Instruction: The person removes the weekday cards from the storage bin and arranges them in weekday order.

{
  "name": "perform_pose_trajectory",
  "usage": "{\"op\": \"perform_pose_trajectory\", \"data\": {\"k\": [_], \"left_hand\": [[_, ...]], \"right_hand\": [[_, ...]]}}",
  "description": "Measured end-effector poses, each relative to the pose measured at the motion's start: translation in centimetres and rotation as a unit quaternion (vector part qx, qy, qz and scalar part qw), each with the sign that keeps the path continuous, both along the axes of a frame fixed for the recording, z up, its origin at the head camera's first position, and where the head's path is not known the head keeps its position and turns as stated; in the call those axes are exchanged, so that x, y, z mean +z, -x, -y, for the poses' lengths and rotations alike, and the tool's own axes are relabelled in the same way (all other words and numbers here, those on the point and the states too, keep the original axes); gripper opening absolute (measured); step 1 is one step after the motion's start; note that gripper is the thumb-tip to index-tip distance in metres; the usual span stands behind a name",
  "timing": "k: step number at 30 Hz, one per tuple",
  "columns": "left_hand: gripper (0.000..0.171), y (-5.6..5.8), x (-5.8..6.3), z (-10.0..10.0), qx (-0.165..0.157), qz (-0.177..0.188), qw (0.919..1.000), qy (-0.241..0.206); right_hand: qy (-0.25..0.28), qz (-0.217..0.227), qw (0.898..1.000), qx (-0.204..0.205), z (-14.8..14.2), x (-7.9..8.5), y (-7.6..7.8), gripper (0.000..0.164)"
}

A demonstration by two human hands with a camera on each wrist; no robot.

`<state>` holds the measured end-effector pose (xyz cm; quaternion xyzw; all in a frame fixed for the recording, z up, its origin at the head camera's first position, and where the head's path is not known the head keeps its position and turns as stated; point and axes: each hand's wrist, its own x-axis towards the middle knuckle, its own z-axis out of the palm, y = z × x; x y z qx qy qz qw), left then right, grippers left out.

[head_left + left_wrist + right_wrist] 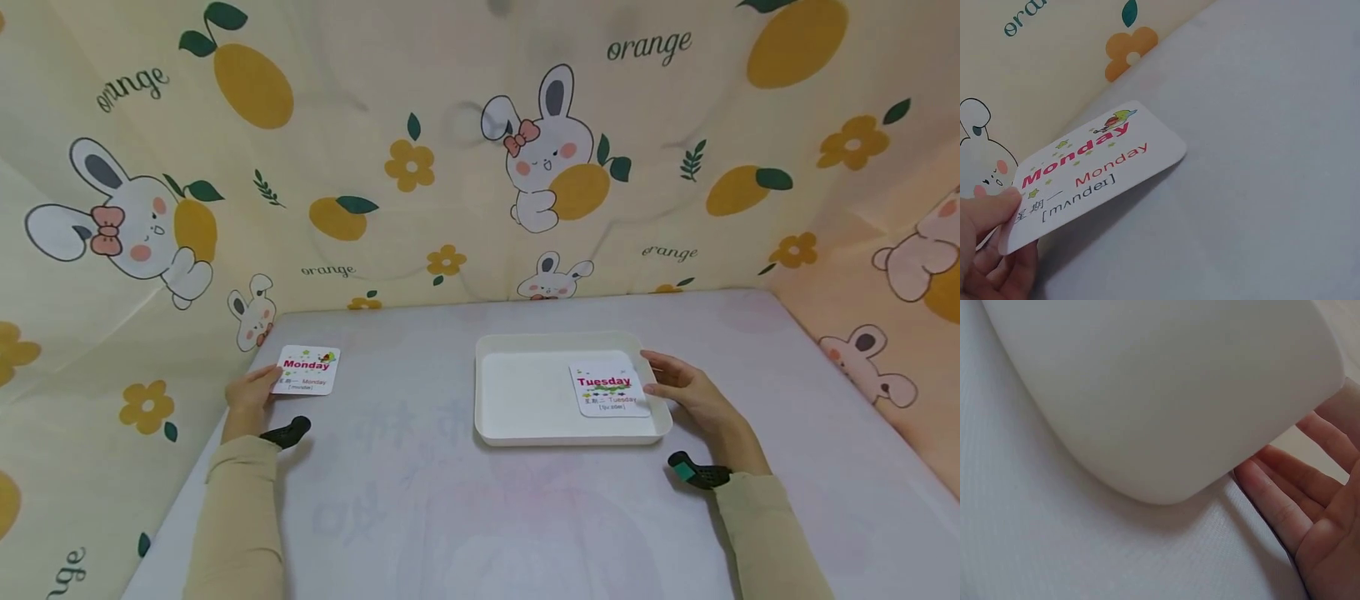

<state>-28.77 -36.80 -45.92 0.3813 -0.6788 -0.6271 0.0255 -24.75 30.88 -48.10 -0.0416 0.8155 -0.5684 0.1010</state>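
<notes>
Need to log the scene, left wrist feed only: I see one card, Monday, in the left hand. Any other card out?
Observer: Yes, the head view shows a Tuesday card, face up, within the outline of the white tray, toward its right side.
Operator: Anything near it?
Observer: The right hand, at the tray's right end with its fingers by the card's right edge. Can't tell whether they pinch the card or the tray.
</notes>
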Motion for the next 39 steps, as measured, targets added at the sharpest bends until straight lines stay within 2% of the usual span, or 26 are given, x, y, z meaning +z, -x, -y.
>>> {"op": "perform_pose_trajectory", "data": {"k": [6,8,14,17,22,25,31,38,39], "left_hand": [[0.050,-0.3,-0.3,-0.3,0.011,-0.042,0.9990,0.010],[0.049,-0.3,-0.4,-0.3,0.010,-0.042,0.9988,0.023],[0.047,-0.3,-0.3,-0.3,-0.016,-0.014,0.9937,0.110],[0.048,-0.5,-0.2,-0.3,-0.033,-0.014,0.9864,0.160],[0.044,-1.1,-0.6,-0.4,-0.047,-0.047,0.9698,0.235],[0.040,-1.3,-1.0,-0.6,-0.034,-0.064,0.9661,0.248],[0.035,-1.4,-1.4,-1.4,0.020,-0.074,0.9680,0.239],[0.032,-1.5,-1.4,-2.3,0.057,-0.093,0.9574,0.267],[0.033,-1.6,-1.3,-2.4,0.060,-0.092,0.9578,0.266]], "right_hand": [[-0.002,-0.002,1.000,0.000,-0.1,0.0,0.1,0.072],[-0.004,-0.002,1.000,0.000,0.0,-0.1,0.1,0.072],[-0.003,0.000,1.000,0.000,0.0,0.0,0.1,0.072],[0.000,-0.004,1.000,0.003,0.0,0.1,0.1,0.072],[-0.003,-0.008,1.000,0.007,-0.1,0.2,0.1,0.072],[-0.003,-0.006,1.000,0.005,-0.1,0.1,0.1,0.072],[0.001,-0.007,1.000,0.002,0.0,0.0,0.0,0.071],[0.006,-0.007,1.000,0.003,0.1,0.1,-0.1,0.071],[0.008,-0.006,1.000,0.001,0.1,0.1,-0.1,0.071]]}}
